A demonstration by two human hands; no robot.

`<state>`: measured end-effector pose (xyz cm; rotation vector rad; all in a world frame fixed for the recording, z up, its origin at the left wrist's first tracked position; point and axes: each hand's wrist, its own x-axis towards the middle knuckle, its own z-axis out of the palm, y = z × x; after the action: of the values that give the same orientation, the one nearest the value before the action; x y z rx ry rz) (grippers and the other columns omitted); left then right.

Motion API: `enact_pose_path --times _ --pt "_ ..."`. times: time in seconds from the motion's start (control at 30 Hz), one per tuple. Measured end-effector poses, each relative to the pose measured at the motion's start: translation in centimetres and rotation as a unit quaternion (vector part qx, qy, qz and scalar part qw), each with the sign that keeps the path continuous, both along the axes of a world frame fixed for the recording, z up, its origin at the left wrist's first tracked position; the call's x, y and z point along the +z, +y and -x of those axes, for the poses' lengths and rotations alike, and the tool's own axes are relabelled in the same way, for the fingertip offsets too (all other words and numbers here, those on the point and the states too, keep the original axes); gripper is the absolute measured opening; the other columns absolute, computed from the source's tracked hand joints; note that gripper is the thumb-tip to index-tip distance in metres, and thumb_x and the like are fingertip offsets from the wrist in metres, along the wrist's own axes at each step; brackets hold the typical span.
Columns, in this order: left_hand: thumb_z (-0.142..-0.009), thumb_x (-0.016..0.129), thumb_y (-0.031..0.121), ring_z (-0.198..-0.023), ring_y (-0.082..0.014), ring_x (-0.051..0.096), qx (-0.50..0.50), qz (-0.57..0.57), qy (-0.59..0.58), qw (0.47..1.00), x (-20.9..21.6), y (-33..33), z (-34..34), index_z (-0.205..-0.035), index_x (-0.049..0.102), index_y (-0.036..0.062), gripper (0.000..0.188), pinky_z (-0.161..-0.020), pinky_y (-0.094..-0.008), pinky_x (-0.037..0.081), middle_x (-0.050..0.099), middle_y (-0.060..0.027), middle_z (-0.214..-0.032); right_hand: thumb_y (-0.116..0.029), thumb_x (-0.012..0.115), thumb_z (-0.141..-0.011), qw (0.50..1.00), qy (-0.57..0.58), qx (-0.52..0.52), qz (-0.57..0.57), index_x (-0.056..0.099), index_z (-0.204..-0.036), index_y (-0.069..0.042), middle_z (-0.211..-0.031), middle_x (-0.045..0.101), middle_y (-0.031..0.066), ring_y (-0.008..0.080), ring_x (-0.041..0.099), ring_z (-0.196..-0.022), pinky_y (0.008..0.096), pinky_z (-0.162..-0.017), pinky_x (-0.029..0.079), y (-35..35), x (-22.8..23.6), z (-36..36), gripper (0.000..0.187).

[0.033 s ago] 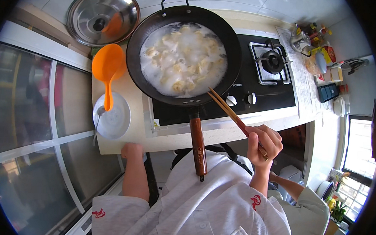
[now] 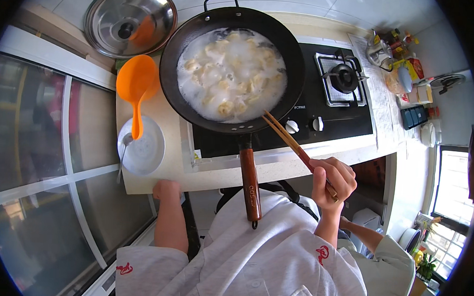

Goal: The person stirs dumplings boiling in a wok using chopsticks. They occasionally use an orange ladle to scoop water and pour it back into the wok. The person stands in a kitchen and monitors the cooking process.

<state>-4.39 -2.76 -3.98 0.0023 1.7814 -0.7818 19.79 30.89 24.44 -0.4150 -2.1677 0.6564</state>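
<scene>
My right hand point(image 2: 333, 182) is closed around a pair of wooden chopsticks point(image 2: 288, 140), to the right of the wok's brown handle point(image 2: 251, 186). Their tips reach the near right rim of a dark wok point(image 2: 295, 60). In the wok, pale dumplings point(image 2: 225, 108) float in white, foamy water. My left hand point(image 2: 167, 189) is curled into a fist at the counter's front edge, its fingertips hidden. A white bowl point(image 2: 149, 162) stands just beyond it, with a metal spoon point(image 2: 122, 155) in it. Above the bowl lies an orange ladle point(image 2: 135, 81), its handle over the bowl's rim.
A metal lid point(image 2: 107, 18) leans at the back left. The wok sits on a black gas hob point(image 2: 337, 126), with a second burner point(image 2: 343, 78) to the right. Bottles and jars point(image 2: 400, 46) line the right counter. Another person's sleeve point(image 2: 386, 268) is close at my right.
</scene>
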Motion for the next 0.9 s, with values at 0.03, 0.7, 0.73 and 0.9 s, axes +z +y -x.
enact_pose_path --times 0.03,0.7,0.73,0.9 --pt "-0.084 0.063 0.023 -0.099 -0.0129 0.059 0.002 0.004 -0.002 1.0 0.0 -0.2 -0.1 -0.114 0.065 0.017 0.031 -0.072 -0.0332 0.05 0.063 0.0047 -0.115 -0.004 0.064 -0.078 1.0 0.003 0.006 0.001 0.068 -0.071 -0.001 -0.059 0.06 0.0057 0.0137 0.054 -0.045 0.0238 -0.044 0.042 0.0 0.0 0.1 0.008" --pt "-0.085 0.062 0.026 -0.103 -0.0114 0.057 -0.027 0.03 -0.039 0.998 2.7 0.9 0.0 -0.118 0.062 0.0202 0.033 -0.074 -0.0349 0.051 0.063 0.006 -0.116 -0.003 0.065 -0.078 1.0 0.0 0.019 0.002 0.068 -0.072 -0.002 -0.06 0.062 0.0058 0.0133 0.056 -0.046 0.0237 -0.045 0.043 0.0 -0.4 0.2 0.007" --pt "-0.085 0.063 0.026 -0.103 -0.0115 0.058 -0.014 0.03 -0.013 0.999 2.7 1.0 -0.1 -0.118 0.062 0.0198 0.034 -0.073 -0.035 0.051 0.063 0.0057 -0.116 -0.003 0.065 -0.078 1.0 0.0 0.017 0.003 0.069 -0.072 -0.002 -0.06 0.062 0.0057 0.0132 0.056 -0.046 0.0236 -0.045 0.043 0.0 -0.5 0.2 0.008" --pt "-0.078 0.071 0.034 -0.117 -0.0179 0.055 0.008 0.036 0.002 0.999 3.2 1.2 0.1 -0.125 0.057 0.0164 0.053 -0.094 -0.0276 0.047 0.052 -0.0018 -0.135 -0.004 0.064 -0.078 1.0 -0.001 0.008 0.006 0.069 -0.071 -0.002 -0.06 0.062 0.0054 0.0125 0.055 -0.046 0.0234 -0.045 0.042 0.1 -0.6 0.1 0.008"
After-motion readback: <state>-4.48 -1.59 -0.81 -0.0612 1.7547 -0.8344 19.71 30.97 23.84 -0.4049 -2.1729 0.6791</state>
